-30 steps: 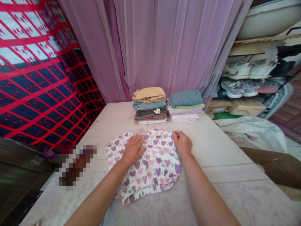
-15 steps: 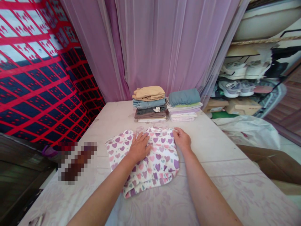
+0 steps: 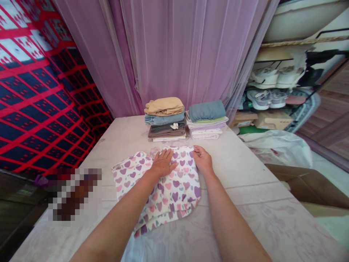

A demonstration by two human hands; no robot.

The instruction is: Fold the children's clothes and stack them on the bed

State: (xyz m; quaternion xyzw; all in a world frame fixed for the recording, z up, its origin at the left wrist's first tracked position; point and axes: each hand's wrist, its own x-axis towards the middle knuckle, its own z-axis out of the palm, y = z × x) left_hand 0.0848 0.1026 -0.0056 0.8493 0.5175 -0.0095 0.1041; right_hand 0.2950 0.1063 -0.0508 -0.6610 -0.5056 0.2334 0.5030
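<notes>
A white garment [image 3: 177,189] printed with purple and pink hearts lies spread on the table in front of me. It looks like a pair of shorts, its gathered elastic edge facing me, with small creases in the cloth. My left hand [image 3: 163,162] rests flat across its upper middle, fingers stretched out. At the far right corner, the fingers of my right hand [image 3: 202,158] pinch the edge of the cloth. My left forearm hides part of the garment's left half.
Behind the garment stand two stacks of folded clothes, one topped with tan cloth [image 3: 164,106], the other with blue-grey cloth [image 3: 207,110]. A purple curtain [image 3: 174,54] hangs behind. Shoe shelves [image 3: 269,78] and an open cardboard box [image 3: 308,185] are at right. A blurred patch covers something left.
My left hand has slid rightward over the garment, from its middle gap onto the right half. My right hand stays at the far right corner. The camera view has shifted slightly.
</notes>
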